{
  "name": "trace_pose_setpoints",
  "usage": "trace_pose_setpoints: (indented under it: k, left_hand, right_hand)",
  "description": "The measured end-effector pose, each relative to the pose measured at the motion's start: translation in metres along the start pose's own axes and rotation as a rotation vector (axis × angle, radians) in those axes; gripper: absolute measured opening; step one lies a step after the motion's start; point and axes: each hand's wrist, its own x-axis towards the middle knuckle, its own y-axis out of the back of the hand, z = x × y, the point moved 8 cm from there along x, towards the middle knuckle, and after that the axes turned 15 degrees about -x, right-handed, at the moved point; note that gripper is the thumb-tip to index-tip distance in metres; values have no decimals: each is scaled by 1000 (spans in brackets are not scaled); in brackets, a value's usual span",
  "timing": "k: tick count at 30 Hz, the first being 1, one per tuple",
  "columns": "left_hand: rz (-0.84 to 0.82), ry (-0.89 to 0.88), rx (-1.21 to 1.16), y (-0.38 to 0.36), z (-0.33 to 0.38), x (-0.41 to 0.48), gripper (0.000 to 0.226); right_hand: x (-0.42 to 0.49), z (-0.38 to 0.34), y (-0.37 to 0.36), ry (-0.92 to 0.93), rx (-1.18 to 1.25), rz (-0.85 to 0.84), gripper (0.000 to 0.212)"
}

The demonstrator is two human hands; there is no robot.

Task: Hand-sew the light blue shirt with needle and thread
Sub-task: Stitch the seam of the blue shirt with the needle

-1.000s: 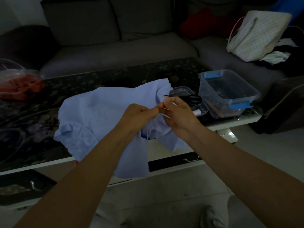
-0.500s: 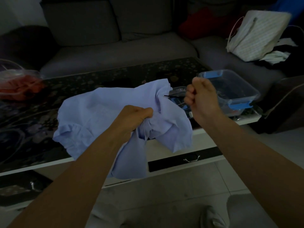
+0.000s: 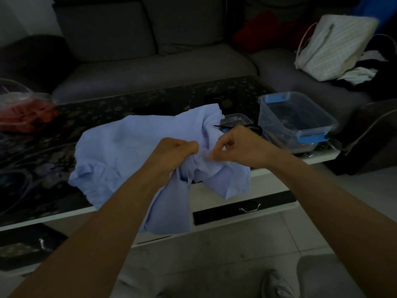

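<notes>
The light blue shirt [image 3: 129, 151] lies crumpled on the dark patterned table [image 3: 133, 108], with part of it hanging over the front edge. My left hand [image 3: 174, 153] grips a bunched fold of the shirt near its middle. My right hand [image 3: 238, 147] is just right of that fold and pinches a thin silver needle [image 3: 219, 142] whose tip points left at the fabric. The thread is too fine to make out in this dim light.
A clear plastic box with blue clips [image 3: 298, 121] stands at the table's right end. A smaller clear tub [image 3: 236, 119] with black scissors [image 3: 254, 126] sits behind my right hand. A bag of red items [image 3: 23, 112] is far left. A grey sofa [image 3: 150, 67] lies beyond.
My right hand had swung up and to the right away from the shirt, and has now come back down to the fold with the needle. The left hand kept its grip.
</notes>
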Motion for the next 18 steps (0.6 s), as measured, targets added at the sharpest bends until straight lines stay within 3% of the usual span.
trace_pose_setpoints:
  k: [2,4,8,11,13,16,18]
  left_hand:
    - [-12,2,6,-1,-1,1,33]
    - [-26,-2,34,-2,-3,3,27]
    - [9,-5,45,1,-4,4,19]
    - [27,-17,89,0,-3,4,35]
    - [68,5,25,4,-6,5,47]
    - [39,2,39,2,-3,2,14]
    - [28,8,47,3,-3,1,14]
  right_hand:
    - [-1,1,5,-4,-1,1,19]
    - [-3,5,12,-60,72,35,33]
    - [-2,26,7,-340,470,69,34]
    - [1,14,-8,-266,794,35,48]
    - [0,7,-8,-211,999,29,46]
    - [4,19,6,-220,1255,157,42]
    - [5,31,15,-265,1199,251,43]
